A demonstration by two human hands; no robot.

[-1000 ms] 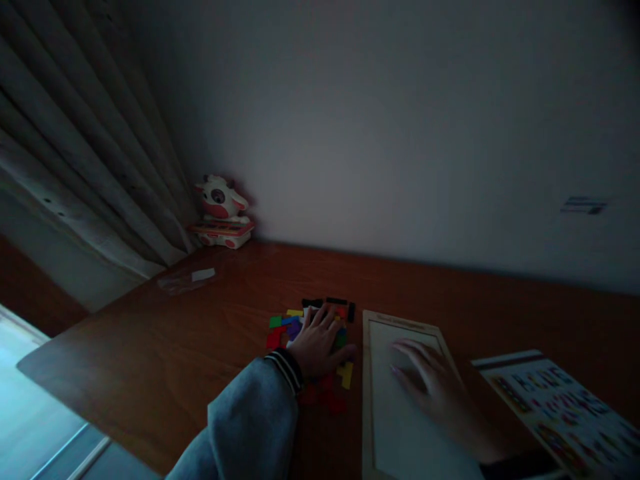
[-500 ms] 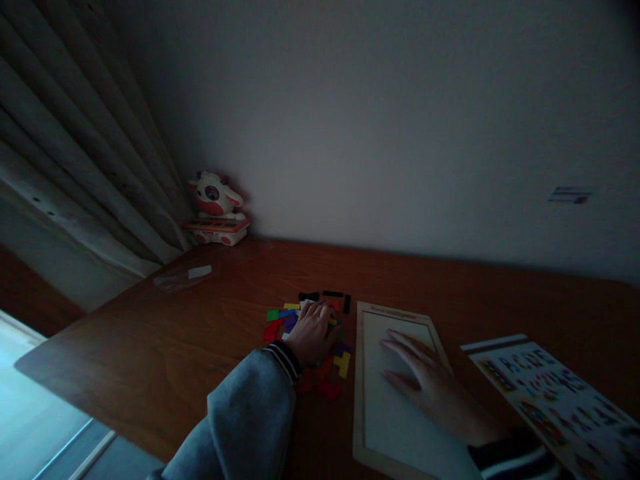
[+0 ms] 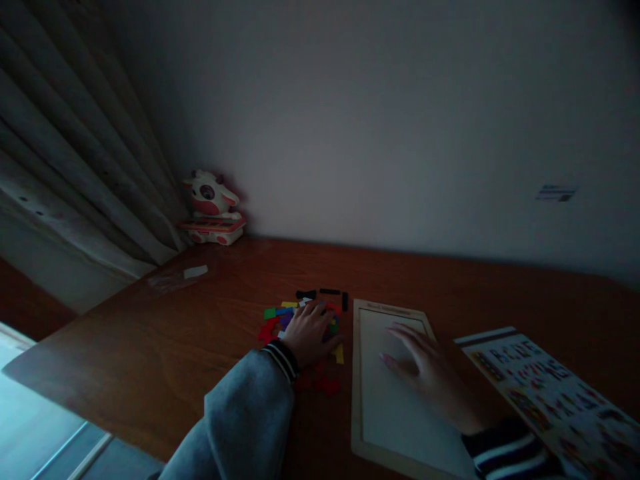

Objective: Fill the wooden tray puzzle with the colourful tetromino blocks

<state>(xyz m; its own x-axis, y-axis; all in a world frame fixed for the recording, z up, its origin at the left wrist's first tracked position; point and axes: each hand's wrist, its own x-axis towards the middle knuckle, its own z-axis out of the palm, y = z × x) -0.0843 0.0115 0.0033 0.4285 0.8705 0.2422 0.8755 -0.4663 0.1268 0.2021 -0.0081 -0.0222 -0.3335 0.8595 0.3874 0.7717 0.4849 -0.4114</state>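
My left hand (image 3: 309,335) lies palm down over a pile of small flat coloured puzzle pieces (image 3: 270,328), thumb spread away from the fingers. It covers part of the pile, and I see nothing gripped in it. Red, yellow, green, blue, purple, white and black pieces show around it. To the right is a shallow wooden tray (image 3: 357,373) with a pale, bare inside. Over this tray hovers or rests my right hand (image 3: 425,367), its thumb and fingers apart and holding nothing; whether it touches the surface I cannot tell.
Right of the tray lies a printed sheet (image 3: 545,383) with colourful letters and figures, partly behind my right sleeve. A cow-shaped toy (image 3: 213,208) stands at the back left, with a clear plastic bag (image 3: 173,283) in front. A curtain (image 3: 75,153) hangs left; the wall closes the back.
My left hand has shifted slightly over the pile, its thumb now reaching toward the yellow piece. The right hand's fingers have drawn closer together. The whole view has turned slightly.
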